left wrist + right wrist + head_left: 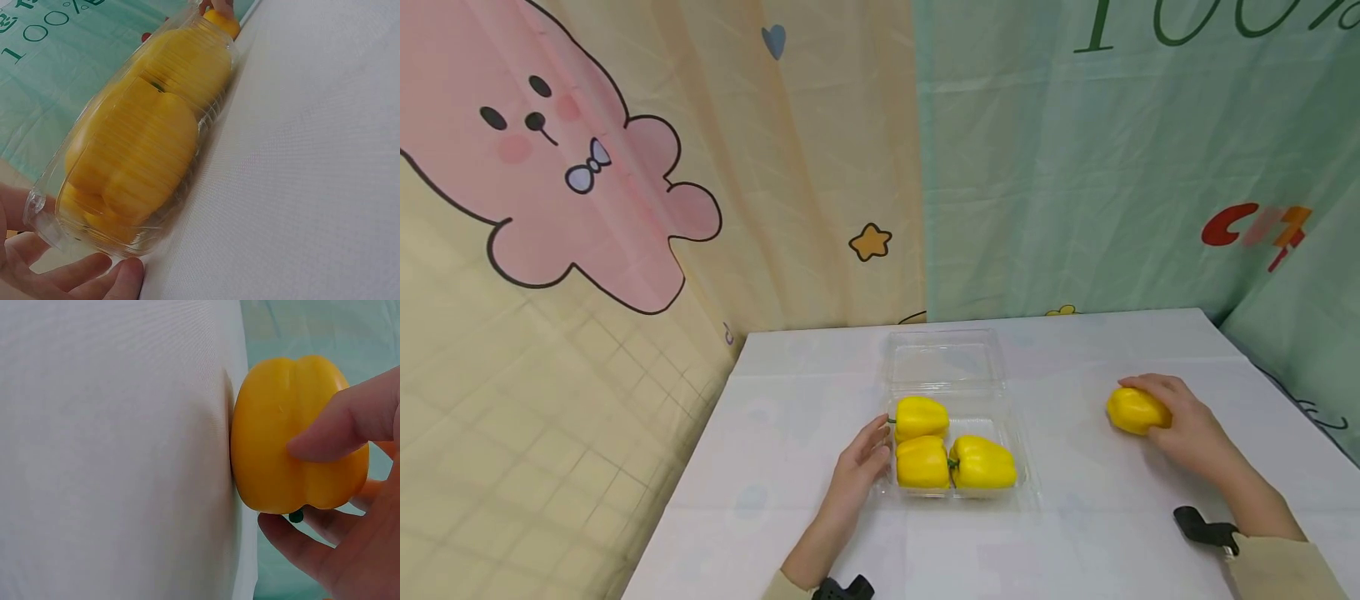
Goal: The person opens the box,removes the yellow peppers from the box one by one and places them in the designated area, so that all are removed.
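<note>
A clear plastic clamshell box [1026,487] lies with its lid [943,360] folded back, holding three yellow bell peppers. One pepper [921,417] sits at the back left, another [922,462] in front of it, and a third [983,462] at the front right. At the box's left side rests my left hand [859,458], its relaxed fingers [81,272] against the end wall. Well to the right, my right hand [1187,425] grips a fourth yellow bell pepper [281,437]. My thumb [337,428] presses one side; a short green stem [296,516] shows at its end.
Everything stands on a table with a white cloth [805,392]. Behind it hang a beige curtain [805,150] and a green one [1037,167]. Dark camera mounts sit at the left wrist [844,588] and the right wrist [1204,527].
</note>
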`<state>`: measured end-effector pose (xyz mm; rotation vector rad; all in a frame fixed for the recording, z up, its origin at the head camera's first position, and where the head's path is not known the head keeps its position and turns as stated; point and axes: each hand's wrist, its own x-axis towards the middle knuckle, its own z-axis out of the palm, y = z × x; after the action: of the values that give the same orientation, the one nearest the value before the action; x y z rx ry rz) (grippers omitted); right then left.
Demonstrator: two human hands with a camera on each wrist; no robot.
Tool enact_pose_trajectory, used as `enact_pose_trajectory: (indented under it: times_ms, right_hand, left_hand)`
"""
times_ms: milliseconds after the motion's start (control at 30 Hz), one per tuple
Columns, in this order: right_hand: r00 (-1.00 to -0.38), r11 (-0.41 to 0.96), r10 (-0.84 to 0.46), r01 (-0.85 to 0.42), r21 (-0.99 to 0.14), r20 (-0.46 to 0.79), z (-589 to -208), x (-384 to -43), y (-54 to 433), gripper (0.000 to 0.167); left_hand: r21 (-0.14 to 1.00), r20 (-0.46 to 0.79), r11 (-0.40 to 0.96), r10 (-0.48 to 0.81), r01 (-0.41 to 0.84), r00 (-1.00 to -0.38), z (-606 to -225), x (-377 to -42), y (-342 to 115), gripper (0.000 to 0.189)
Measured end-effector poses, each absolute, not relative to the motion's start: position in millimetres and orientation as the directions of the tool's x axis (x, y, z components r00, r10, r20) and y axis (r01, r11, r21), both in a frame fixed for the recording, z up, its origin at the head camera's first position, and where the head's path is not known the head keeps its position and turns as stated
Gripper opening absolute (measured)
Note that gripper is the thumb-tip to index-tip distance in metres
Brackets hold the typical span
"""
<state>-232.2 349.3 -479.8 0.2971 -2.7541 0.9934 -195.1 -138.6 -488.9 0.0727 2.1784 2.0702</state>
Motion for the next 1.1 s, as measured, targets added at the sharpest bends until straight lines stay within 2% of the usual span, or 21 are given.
enact_pose_trajectory:
  times_ms: [367,1100]
  right_hand:
    - [-0.958,0.758,-0.163,-0.274,-0.592,0.234,-480.6,-231.4,346.6,0.077]
    - [-0.960,0.788,-0.136,-0.255,-0.561,0.244,-482.0,-232.4,344.9,0.076]
  left_hand:
    - [0.995,-0.079,0.065,0.120,-0.072,-0.990,-492.7,-197.8,-139.1,0.049]
    - [0.995,-0.081,0.069,0.125,-0.072,-0.989,-492.0,-198.1,-139.3,0.050]
